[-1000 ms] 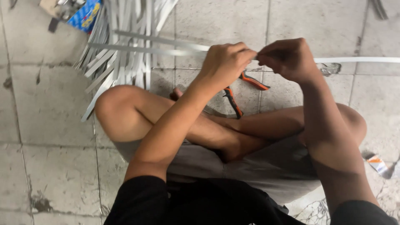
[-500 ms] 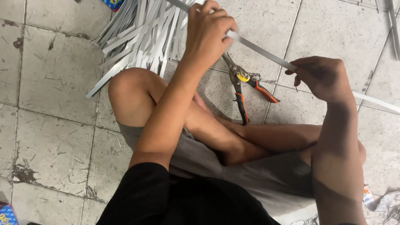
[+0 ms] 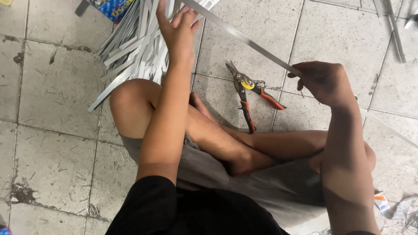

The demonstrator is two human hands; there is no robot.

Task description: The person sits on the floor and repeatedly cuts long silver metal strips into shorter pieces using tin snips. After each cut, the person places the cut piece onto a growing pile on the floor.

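I sit cross-legged on the tiled floor (image 3: 56, 87), and a long flat metal strip (image 3: 248, 41) runs on a slant in front of me, from the top of the view down to the right. My right hand (image 3: 324, 82) is closed around it, fingers curled over its upper edge, and the strip goes on past my wrist and out over my right knee toward the frame's right side. My left hand (image 3: 178, 30) is raised at the top, fingers loosely spread with the thumb out; its fingertips come close to the strip's upper stretch, but I cannot tell whether they touch it.

Under my left hand lies a fanned pile of cut metal strips (image 3: 135, 48), their near ends spilling against my left knee. A pair of tin snips (image 3: 248, 93) with orange and black handles lies on the floor between my shins and the held strip, blades pointing away from me, just below the strip's line. Bare tile shows to the left of the pile and beyond the strip at upper right, where another thin metal bar (image 3: 394, 30) lies near the edge. A blue packet (image 3: 111, 8) sits at the top edge, partly under the pile.
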